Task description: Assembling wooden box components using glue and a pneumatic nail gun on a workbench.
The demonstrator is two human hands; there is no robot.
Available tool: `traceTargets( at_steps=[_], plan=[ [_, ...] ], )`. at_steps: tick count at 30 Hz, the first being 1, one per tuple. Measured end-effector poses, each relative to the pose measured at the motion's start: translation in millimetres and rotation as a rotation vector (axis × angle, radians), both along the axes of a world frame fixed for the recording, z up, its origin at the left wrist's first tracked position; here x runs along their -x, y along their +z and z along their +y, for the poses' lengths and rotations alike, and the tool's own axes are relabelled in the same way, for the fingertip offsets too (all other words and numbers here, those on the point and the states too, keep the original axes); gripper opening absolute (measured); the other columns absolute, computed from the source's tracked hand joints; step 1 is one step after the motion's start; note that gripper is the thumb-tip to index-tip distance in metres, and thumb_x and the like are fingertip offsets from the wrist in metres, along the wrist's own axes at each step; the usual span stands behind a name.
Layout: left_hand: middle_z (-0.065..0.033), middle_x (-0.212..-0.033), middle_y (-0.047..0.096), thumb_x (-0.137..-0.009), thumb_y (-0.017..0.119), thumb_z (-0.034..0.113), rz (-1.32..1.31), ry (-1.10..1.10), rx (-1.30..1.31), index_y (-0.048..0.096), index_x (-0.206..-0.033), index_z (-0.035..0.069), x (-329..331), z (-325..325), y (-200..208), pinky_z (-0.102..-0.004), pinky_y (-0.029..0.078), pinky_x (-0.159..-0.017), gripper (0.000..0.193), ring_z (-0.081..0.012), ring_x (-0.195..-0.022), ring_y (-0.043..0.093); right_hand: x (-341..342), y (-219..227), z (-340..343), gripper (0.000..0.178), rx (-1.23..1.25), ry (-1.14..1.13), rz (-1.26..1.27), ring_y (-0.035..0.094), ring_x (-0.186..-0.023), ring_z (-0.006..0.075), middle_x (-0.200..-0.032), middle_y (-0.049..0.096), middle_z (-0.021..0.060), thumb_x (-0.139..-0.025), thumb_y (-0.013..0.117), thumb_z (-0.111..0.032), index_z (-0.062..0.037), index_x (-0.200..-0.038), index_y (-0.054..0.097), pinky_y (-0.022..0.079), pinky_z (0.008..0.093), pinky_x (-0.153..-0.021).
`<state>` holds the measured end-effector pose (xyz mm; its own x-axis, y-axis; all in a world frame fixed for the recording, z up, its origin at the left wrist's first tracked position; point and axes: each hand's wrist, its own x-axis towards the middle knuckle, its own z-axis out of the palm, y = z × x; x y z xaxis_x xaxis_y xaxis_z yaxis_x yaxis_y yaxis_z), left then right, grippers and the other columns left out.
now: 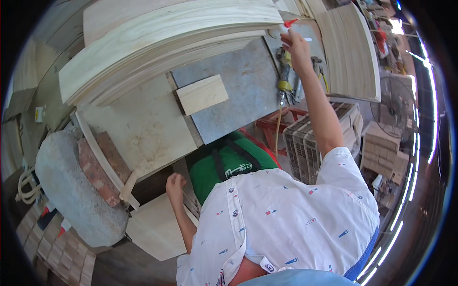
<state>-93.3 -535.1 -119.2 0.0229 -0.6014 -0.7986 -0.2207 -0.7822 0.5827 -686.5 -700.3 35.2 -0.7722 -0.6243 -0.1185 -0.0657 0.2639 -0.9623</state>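
Observation:
At the far right of the bench, my right hand (pixel 296 47) is closed around a small white glue bottle (pixel 285 28) with a red nozzle; fingers cover much of it. My left hand (pixel 175 183) hangs lower, beside the bench's near edge, its fingers curled with nothing visible in them. Between the hands, a pale rectangular wooden block (pixel 203 94) lies across the edge of a grey-blue board (pixel 238 114). Long pale boards (pixel 157 40) are stacked on edge along the far side of the bench. A yellow-green and grey power tool (pixel 285 71) lies near my right forearm.
A hammer (pixel 316 61) lies past the power tool. More stacked boards (pixel 348 52), a plastic crate (pixel 305 148) and a fan (pixel 393 105) stand at right. At left are a rough stone-like block (pixel 67 186), a reddish brick piece (pixel 98 174) and another red-tipped bottle (pixel 65 226).

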Motion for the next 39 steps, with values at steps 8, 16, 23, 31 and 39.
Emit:
traceTargets(
  at_steps=[8, 16, 23, 31, 39],
  plan=[
    [-0.0082, -0.095, 0.07, -0.094, 0.067, 0.014, 0.021, 0.311, -0.255, 0.066, -0.122, -0.001, -52, 107, -120, -0.0287, 0.054, -0.066, 0.031, -0.0161, -0.079, 0.068, -107, -25, 112, 0.039, -0.19, 0.252, -0.151, 0.07, -0.101, 0.021, -0.108, 0.073, 0.0143, -0.105, 0.056, -0.021, 0.0065, -0.133, 0.059, 0.056, 0.0335, -0.092],
    [-0.0108, -0.096, 0.073, -0.089, 0.067, 0.011, -0.261, -0.182, -0.015, 0.07, -0.118, 0.002, 67, 256, -259, -0.0328, 0.054, -0.076, 0.03, -0.0189, -0.087, 0.069, -145, -69, 161, 0.03, -0.561, 0.631, -0.289, 0.068, -0.091, 0.0131, -0.098, 0.075, 0.0085, -0.106, 0.055, -0.013, 0.0014, -0.131, 0.063, 0.054, 0.0258, -0.082],
    [-0.0105, -0.095, 0.073, -0.089, 0.067, 0.01, -0.14, -0.242, -0.103, 0.071, -0.117, 0.002, 135, 323, -292, -0.0328, 0.054, -0.076, 0.029, -0.0185, -0.086, 0.069, -155, -95, 149, 0.029, -0.75, 0.724, -0.187, 0.067, -0.085, 0.0107, -0.099, 0.075, 0.0069, -0.107, 0.058, -0.018, 0.0002, -0.128, 0.064, 0.055, 0.0249, -0.07],
    [-0.0102, -0.094, 0.073, -0.089, 0.067, 0.01, -0.105, -0.179, -0.243, 0.071, -0.116, 0.002, 81, 354, -260, -0.0328, 0.054, -0.076, 0.028, -0.0182, -0.086, 0.069, -160, -129, 142, 0.029, -0.756, 0.591, -0.03, 0.062, -0.076, 0.0093, -0.081, 0.069, 0.0045, -0.107, 0.059, -0.026, 0.0016, -0.11, 0.069, 0.051, 0.0258, -0.07],
    [-0.01, -0.094, 0.073, -0.089, 0.066, 0.009, -0.09, -0.146, -0.265, 0.071, -0.115, 0.002, 41, 332, -266, -0.0329, 0.054, -0.076, 0.027, -0.0178, -0.085, 0.069, -169, -152, 151, 0.026, -0.724, 0.539, 0.269, 0.053, -0.058, 0.0077, -0.065, 0.06, 0.0006, -0.104, 0.063, -0.025, -0.0013, -0.095, 0.065, 0.043, 0.0254, -0.054]
  ],
)
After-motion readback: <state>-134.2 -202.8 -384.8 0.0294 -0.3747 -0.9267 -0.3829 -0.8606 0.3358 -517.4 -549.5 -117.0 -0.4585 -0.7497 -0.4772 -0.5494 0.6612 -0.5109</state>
